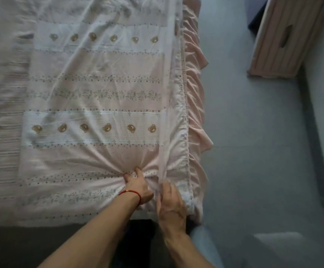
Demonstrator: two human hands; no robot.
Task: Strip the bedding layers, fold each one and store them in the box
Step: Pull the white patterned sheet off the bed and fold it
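**Both hands bunched into the top cover at the near edge of the bed**

From my seat, the bed (2, 113) fills the frame from 9 o'clock through the centre, with grey floor (254, 142) running down the whole 3 o'clock side. Spread across the bed is the cover (99, 84), pale pink and white in bands, printed with rows of small brown bear faces and dotted lines (the picture is a little soft, so finer print I cannot read). Its right border lies along the mattress edge, where a pink ruffled skirt (196, 117) hangs down toward the floor. To the left of the cover a plainer ribbed layer shows beneath it.

At 1 o'clock, well apart from the bed, stands the box (284, 37), pinkish with vertical ribs and a slot handle in its side; I cannot see into it.

At 6 o'clock my view catches two bare forearms reaching in. The left hand (138, 186), with a red cord bracelet (132, 193) at the wrist, is closed on a gathered pinch of the cover, creases fanning out from the fingers. The right hand (171, 204), just beside it, is clenched around a long raised fold of the same cover that runs up toward 12 o'clock.
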